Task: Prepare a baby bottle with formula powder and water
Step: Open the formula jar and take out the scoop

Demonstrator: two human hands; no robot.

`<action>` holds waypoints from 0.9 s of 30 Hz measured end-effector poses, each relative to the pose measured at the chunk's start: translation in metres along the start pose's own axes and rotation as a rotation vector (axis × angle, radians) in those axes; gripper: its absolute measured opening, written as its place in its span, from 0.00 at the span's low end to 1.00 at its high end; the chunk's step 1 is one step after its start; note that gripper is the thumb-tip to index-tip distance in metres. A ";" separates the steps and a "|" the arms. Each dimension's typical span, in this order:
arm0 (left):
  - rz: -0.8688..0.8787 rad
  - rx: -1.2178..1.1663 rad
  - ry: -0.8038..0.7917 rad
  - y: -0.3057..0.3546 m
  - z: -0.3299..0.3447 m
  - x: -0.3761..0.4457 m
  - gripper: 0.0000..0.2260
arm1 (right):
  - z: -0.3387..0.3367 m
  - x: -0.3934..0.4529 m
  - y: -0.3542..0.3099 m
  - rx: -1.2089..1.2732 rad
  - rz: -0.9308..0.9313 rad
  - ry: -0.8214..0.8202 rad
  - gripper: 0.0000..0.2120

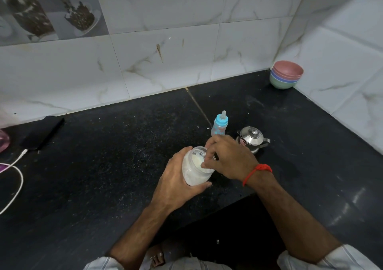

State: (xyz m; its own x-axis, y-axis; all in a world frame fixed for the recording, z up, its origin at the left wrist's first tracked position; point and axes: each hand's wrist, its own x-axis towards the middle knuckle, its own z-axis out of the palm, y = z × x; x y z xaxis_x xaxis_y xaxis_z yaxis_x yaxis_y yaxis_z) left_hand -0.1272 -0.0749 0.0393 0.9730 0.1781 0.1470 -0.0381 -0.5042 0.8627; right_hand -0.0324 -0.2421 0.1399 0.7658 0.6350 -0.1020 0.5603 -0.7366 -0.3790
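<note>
A clear plastic jar of white formula powder [194, 171] stands open near the front edge of the black counter [107, 155]. My left hand [178, 180] grips its side. My right hand [226, 158] reaches over the jar's mouth with its fingers curled and dipped inside; what they pinch is hidden. Just behind stands a baby bottle [219, 125] with a blue collar and clear teat, upright and capped. A small steel kettle [251, 138] with its lid on sits to the bottle's right, partly behind my right hand.
Stacked coloured bowls [286, 75] sit in the far right corner. A black phone [41, 133] with a white cable [16, 172] lies at the left, next to a pink object [3, 140] at the frame edge. Tiled walls close the back and right.
</note>
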 end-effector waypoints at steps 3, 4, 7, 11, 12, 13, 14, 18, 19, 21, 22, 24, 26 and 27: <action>0.001 0.003 0.011 0.000 -0.001 0.001 0.50 | -0.003 0.002 0.009 0.350 0.119 0.029 0.08; -0.001 0.004 0.013 0.000 -0.001 0.001 0.51 | -0.003 0.002 0.013 0.464 0.163 0.024 0.08; -0.006 0.004 0.016 -0.001 -0.002 0.002 0.50 | -0.002 -0.001 0.020 0.755 0.324 -0.027 0.07; -0.017 0.000 0.021 -0.002 -0.002 0.003 0.50 | 0.002 -0.005 0.029 1.024 0.448 -0.066 0.06; -0.019 0.000 0.023 -0.003 -0.001 0.003 0.50 | 0.002 -0.006 0.030 1.072 0.466 -0.063 0.06; -0.021 -0.002 0.025 -0.004 -0.001 0.003 0.50 | 0.001 -0.007 0.031 1.108 0.479 -0.058 0.06; -0.023 -0.005 0.030 -0.004 -0.001 0.003 0.50 | 0.001 -0.008 0.032 1.136 0.485 -0.054 0.06; -0.027 -0.035 0.060 -0.004 -0.001 0.004 0.48 | 0.000 -0.009 0.037 1.242 0.504 -0.025 0.05; -0.027 -0.042 0.071 -0.003 -0.002 0.004 0.46 | 0.001 -0.009 0.040 1.260 0.514 -0.013 0.05; -0.034 -0.043 0.090 -0.005 -0.004 0.005 0.46 | 0.004 -0.009 0.046 1.282 0.540 0.022 0.05; -0.043 -0.038 0.099 -0.007 -0.005 0.006 0.46 | 0.007 -0.009 0.048 1.285 0.549 0.049 0.06; -0.069 -0.021 0.120 -0.014 -0.008 0.007 0.46 | 0.018 -0.009 0.053 1.228 0.545 0.141 0.07; -0.099 -0.004 0.137 -0.021 -0.011 0.007 0.48 | 0.034 -0.009 0.057 1.073 0.514 0.277 0.07; -0.109 0.006 0.145 -0.023 -0.012 0.007 0.49 | 0.043 -0.008 0.058 0.985 0.494 0.347 0.08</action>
State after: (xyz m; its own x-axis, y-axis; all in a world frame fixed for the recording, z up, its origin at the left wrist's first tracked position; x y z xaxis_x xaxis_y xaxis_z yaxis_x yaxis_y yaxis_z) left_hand -0.1218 -0.0516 0.0260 0.9283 0.3513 0.1216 0.0672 -0.4802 0.8746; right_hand -0.0195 -0.2804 0.0792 0.9638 0.1175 -0.2392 -0.1973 -0.2889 -0.9368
